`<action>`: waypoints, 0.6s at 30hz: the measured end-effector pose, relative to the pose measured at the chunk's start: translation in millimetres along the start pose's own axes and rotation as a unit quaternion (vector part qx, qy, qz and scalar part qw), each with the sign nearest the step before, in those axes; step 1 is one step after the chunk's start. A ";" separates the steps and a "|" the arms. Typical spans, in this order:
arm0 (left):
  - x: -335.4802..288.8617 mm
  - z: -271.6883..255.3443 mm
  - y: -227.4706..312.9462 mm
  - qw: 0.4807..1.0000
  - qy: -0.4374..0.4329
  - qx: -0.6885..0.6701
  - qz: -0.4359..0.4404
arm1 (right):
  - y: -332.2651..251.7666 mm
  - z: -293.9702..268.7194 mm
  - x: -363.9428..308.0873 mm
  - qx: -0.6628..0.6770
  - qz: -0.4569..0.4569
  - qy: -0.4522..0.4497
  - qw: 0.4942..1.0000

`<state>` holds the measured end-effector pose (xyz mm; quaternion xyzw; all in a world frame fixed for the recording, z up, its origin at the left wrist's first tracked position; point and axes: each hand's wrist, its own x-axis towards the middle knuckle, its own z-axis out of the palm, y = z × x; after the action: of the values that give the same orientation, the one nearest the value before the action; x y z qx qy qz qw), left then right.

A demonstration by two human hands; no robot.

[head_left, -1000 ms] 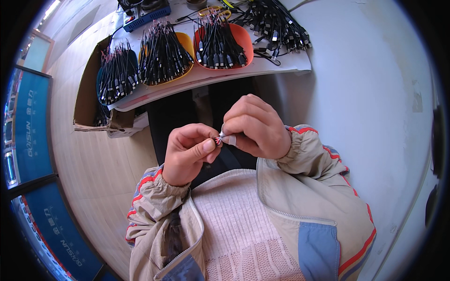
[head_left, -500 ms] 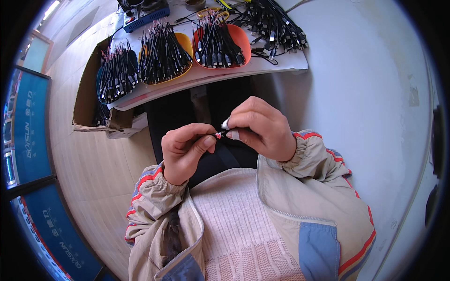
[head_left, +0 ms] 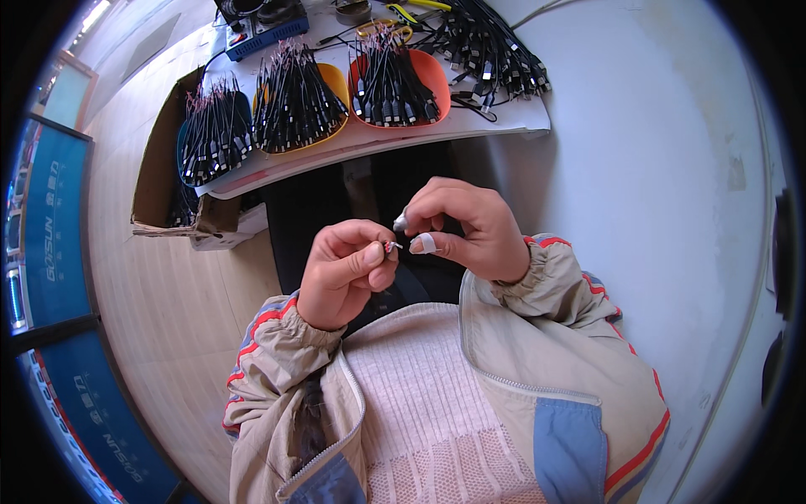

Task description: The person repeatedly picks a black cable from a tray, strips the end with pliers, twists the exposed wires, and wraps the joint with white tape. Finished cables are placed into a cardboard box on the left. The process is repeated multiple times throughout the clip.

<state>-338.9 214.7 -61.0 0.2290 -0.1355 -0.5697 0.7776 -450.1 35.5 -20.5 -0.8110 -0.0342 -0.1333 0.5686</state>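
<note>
Between its thumb and forefinger my left hand [head_left: 342,275] pinches the end of a cable [head_left: 392,246], where short red and white wires stick out toward the right. Most of the cable is hidden by the hand. Just right of the wire ends is my right hand [head_left: 477,228], its thumb and forefinger apart and no thing visible between them. White tape [head_left: 427,243] wraps its thumb, and a whitish covering sits on the forefinger tip. Both hands are above my lap, in front of the table's near edge.
On the white table [head_left: 470,134], a blue tray [head_left: 246,104], a yellow tray [head_left: 335,77] and an orange tray [head_left: 438,77] hold bundled black cables. Loose cables [head_left: 495,55] lie to their right. Behind are a blue device [head_left: 267,35] and yellow-handled pliers [head_left: 401,13]. A cardboard box [head_left: 159,160] stands left.
My right hand has drawn away from the cable, its thumb and forefinger spreading. The wire ends in my left hand are now uncovered. My left hand has shifted slightly to the right.
</note>
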 end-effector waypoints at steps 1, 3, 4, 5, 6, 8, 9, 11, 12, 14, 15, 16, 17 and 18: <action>0.0 0.4 -1.4 0.999 -0.006 -0.041 -0.027 | 1.8 1.6 2.2 -0.001 -0.059 0.034 0.998; -0.2 1.2 -3.4 0.993 -0.021 -0.091 -0.067 | 6.0 1.9 7.4 -0.035 -0.156 0.038 0.986; 0.1 1.3 -3.7 0.991 -0.035 -0.101 -0.077 | 7.4 1.6 9.1 -0.048 -0.204 0.043 0.977; 0.8 1.4 -4.0 0.988 -0.053 -0.114 -0.087 | 7.7 1.3 9.3 -0.054 -0.231 0.039 0.971; 1.5 1.5 -4.0 0.984 -0.077 -0.132 -0.096 | 7.9 1.4 9.6 -0.063 -0.235 0.033 0.969; 1.1 3.3 -4.0 0.984 -0.073 -0.128 -0.100 | 6.7 2.0 9.0 -0.076 -0.250 0.036 0.964; 1.2 4.4 -3.8 0.984 -0.072 -0.130 -0.100 | 5.9 3.6 8.5 -0.075 -0.250 0.048 0.964; 0.7 7.8 -3.5 0.990 -0.049 -0.105 -0.085 | 3.6 6.7 6.3 -0.079 -0.248 0.058 0.964; -0.6 10.3 -3.5 0.994 -0.027 -0.078 -0.069 | 2.4 9.3 4.2 -0.080 -0.233 0.068 0.967; -2.1 14.0 -1.2 0.999 -0.008 0.032 -0.007 | 0.2 23.1 -2.7 0.143 -0.102 0.081 0.981; -3.1 15.3 1.4 0.993 -0.012 0.113 0.038 | 0.3 29.3 -5.7 0.249 -0.040 0.081 0.964; -4.1 16.4 3.9 0.977 -0.015 0.192 0.087 | 2.2 32.4 -7.1 0.274 -0.012 0.088 0.958; -6.3 17.8 5.9 0.956 0.001 0.269 0.119 | 4.1 35.0 -8.3 0.296 0.002 0.088 0.951; -7.8 18.8 8.2 0.933 0.000 0.331 0.144 | 5.7 36.4 -9.5 0.320 0.015 0.089 0.943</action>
<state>-343.5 220.4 -40.4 0.4512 -0.3481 -0.3744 0.7315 -451.6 68.3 -39.7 -0.5720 -0.0127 -0.1784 0.8005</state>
